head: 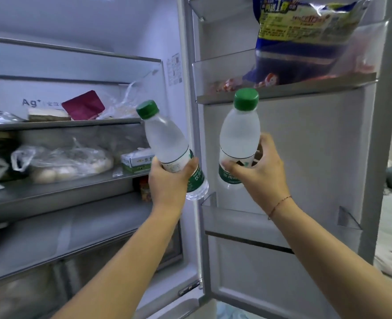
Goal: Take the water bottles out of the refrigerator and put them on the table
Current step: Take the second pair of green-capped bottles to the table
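Both hands, left (168,178) and right (258,168), each grip a frosted green-capped plastic water bottle, left bottle (165,141) and right bottle (238,139), around the label, lifted clear of the open refrigerator's door shelf (236,221) for carrying.

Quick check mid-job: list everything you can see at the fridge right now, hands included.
tilted water bottle: 1, clear with green cap and label, held up before the fridge shelves
upright water bottle: 1, clear with green cap and label, held up before the open door
printed bag: 1, blue and yellow, upper door bin
maroon packet: 1, dark red, upper shelf
plastic bag: 1, clear, pale round items inside, middle shelf
small carton: 1, white and green, middle shelf, right of the plastic bag
lower door bin: 1, clear, below the upright water bottle
left hand: 1, grips the tilted water bottle at its label
right hand: 1, grips the upright water bottle at its label
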Tool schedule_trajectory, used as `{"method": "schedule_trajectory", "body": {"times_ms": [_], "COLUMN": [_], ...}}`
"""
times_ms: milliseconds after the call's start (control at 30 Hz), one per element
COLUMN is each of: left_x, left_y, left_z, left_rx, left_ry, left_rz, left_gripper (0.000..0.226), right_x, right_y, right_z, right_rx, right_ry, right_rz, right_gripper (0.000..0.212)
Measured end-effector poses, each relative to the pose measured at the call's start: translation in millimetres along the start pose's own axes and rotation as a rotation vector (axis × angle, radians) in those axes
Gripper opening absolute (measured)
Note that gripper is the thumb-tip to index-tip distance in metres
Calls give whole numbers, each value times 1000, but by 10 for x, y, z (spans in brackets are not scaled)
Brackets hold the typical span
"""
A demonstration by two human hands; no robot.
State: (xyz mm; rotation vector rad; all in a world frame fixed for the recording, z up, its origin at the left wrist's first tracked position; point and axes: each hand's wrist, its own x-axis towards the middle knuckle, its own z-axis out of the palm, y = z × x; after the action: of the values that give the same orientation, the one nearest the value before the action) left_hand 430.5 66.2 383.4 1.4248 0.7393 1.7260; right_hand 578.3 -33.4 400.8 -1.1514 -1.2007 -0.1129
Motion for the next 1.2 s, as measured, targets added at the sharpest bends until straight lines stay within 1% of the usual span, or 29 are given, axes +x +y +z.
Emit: {"method": "schedule_trajectory", "body": {"times_ms": [67,200,333,467,600,733,800,967,1100,1200], "left_x": [-63,-277,-545,-860,-1272,-1734,-1996,-2779,-3521,-4047], "left_y": [44,66,96,175,340,640,819,1351,1835,2230], "left_z": [-201,-667,-1233,-1890,-2591,-3264,-3588,-4457,-5139,-5608], "left_rx": [54,180,309,446,538,610,620,655,691,728], "left_ry": [53,135,241,363,457,573,634,763,855,929], "left_rz": [4,-18,-53,-109,-181,-225,-244,-270,-261,-267], "left_gripper": [45,46,53,52,53,60,63,56,53,54], "right_x": [-28,-231,-595,-1076,-1611,-2151,-2443,-3317,-4137,-4745], "right_y": [-125,-246,-300,-424,-749,-1226,-1508,-2339,-3043,-3585], "right_z": [87,396,793,1204,1581,1875,1981,2160,2259,2293], "right_rx": [104,228,280,339,384,475,519,625,713,750], "right_ry": [-65,-229,-388,-540,-702,-851,-912,-1064,-1160,-1235], "right_rz": [4,27,53,102,130,156,154,155,217,237], "right_gripper": [55,57,55,50,53,57,56,58,59,64]}}
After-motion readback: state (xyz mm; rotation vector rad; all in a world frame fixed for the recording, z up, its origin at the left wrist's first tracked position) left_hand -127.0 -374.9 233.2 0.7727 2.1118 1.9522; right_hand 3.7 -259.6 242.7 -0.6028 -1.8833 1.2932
